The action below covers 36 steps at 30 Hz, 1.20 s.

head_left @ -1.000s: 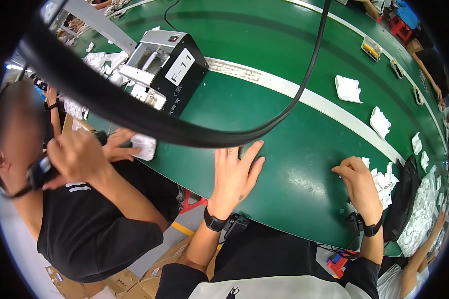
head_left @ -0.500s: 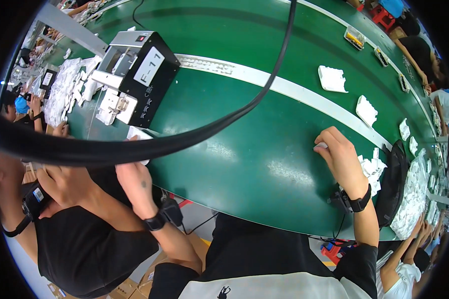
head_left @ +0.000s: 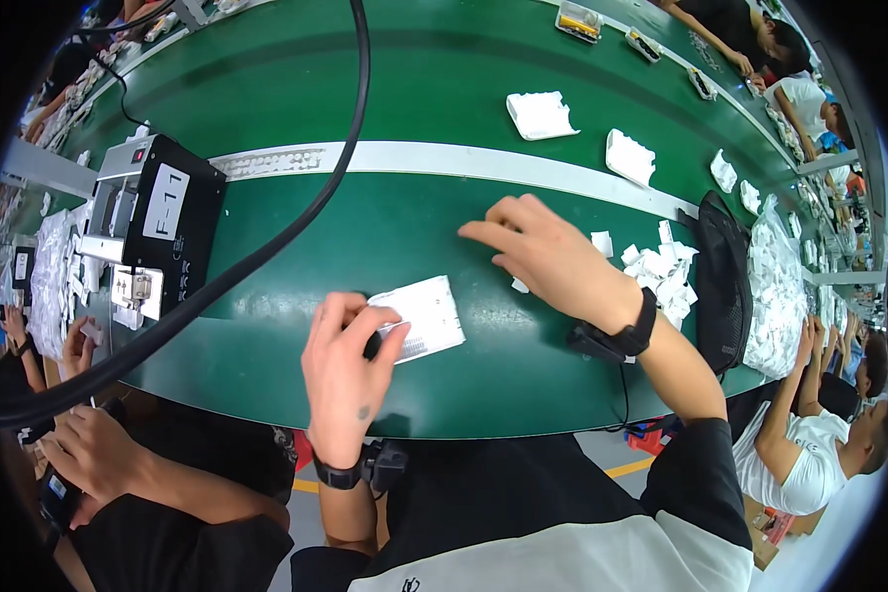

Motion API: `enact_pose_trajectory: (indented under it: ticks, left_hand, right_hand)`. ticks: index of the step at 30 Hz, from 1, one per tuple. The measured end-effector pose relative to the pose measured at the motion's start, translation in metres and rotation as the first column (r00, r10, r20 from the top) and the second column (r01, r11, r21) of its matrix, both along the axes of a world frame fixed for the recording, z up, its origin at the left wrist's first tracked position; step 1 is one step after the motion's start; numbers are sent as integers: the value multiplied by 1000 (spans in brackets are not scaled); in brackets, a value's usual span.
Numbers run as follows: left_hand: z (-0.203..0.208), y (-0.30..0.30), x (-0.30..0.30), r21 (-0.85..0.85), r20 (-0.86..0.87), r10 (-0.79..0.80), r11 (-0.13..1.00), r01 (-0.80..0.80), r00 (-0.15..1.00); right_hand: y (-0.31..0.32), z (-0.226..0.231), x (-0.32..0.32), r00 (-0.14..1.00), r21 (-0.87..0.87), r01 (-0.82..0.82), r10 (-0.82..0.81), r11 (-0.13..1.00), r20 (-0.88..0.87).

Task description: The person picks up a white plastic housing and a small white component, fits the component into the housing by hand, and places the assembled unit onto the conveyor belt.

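Note:
My left hand (head_left: 347,360) grips the left edge of a flat white rectangular piece (head_left: 424,318) with fine dark marks on it, between thumb and fingers, over the green table. To the right, my right hand (head_left: 553,261) hovers with its fingers stretched out and apart, nothing visible in them. Just below its fingers lies a small white scrap (head_left: 519,285). Another white scrap (head_left: 602,244) lies beyond the wrist, beside a heap of small white pieces (head_left: 663,276).
A black desktop machine (head_left: 163,222) stands at the left, with a black cable (head_left: 350,148) hanging before it. White molded pieces (head_left: 543,115) lie on the far belt. At right are a black mesh bag (head_left: 725,286) and a filled plastic bag (head_left: 775,291). A co-worker's hand (head_left: 94,449) is at lower left.
My left hand has come from beside the machine to mid-table with the white piece. My right hand has moved left and opened, no longer pinching a small white thing. The view has shifted right.

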<state>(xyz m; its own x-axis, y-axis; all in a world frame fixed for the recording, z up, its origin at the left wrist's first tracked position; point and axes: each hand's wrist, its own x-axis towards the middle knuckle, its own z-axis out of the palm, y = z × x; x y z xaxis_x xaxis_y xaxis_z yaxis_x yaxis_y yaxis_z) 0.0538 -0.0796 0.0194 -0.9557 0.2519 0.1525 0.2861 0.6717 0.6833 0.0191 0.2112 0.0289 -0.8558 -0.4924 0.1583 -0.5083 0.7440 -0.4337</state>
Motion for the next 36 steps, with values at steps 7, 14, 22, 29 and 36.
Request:
enact_pose_trajectory:
  ticks: [7,14,22,29,36]
  left_hand:
    - [-14,12,1,49,-102,20,999,-15,995]
    - [-15,26,-3,79,-74,-65,994,71,995]
    - [-19,29,-5,65,-84,-58,996,63,995]
    - [-22,28,-6,69,-87,-73,994,79,994]
    - [-24,34,-12,93,-105,-108,989,118,989]
  right_hand:
    - [8,33,37,785,258,435,-504,863,361]
    - [-14,11,36,955,-114,280,-263,953,140]
    - [-42,5,32,989,-66,-55,45,996,-138]
    - [-42,-8,34,985,21,-52,55,998,-165]
    - [-43,7,21,987,76,-59,69,995,-148]
